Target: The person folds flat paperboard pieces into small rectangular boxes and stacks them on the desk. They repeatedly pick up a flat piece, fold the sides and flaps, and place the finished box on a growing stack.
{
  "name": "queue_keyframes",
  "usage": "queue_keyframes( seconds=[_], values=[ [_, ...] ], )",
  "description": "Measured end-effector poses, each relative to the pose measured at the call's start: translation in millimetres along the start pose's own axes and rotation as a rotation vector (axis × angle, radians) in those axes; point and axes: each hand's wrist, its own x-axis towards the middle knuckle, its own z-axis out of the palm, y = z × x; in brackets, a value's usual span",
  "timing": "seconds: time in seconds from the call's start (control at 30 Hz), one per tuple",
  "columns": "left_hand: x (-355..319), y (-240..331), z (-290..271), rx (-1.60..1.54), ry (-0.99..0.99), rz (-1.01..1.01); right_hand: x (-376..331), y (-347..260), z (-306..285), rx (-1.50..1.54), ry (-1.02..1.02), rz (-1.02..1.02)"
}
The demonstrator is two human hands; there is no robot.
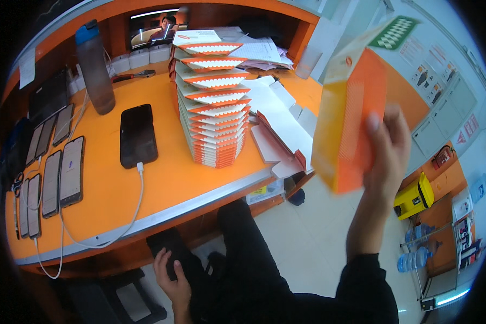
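Note:
My right hand is raised at the right, closed on an orange, white and yellow cardboard box with a green patterned end. The box stands tilted in the air, slightly blurred, apart from the table. My left hand rests on my dark trouser leg, its fingers apart with nothing in them. On the orange table rises a tall stack of nested orange-and-white cartons with zigzag edges. Beside it lies an opened-out white cardboard carton, its flaps reaching over the table's edge.
A black phone on a white cable lies left of the stack. Several more phones lie farther left. Behind them stand a grey bottle with a blue lid and pliers. A yellow bin stands right.

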Motion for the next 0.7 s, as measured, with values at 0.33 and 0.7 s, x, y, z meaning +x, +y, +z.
queue_keyframes(
  seconds=[0.33,0.7],
  values=[
    [1,144,-33,-0.907,-0.375,0.064,-171,-10,114,0.218,-0.577,-0.034],
    [0,106,-11,0.005,0.000,0.390,-169,3,122,0.425,-0.533,0.387]
  ],
)
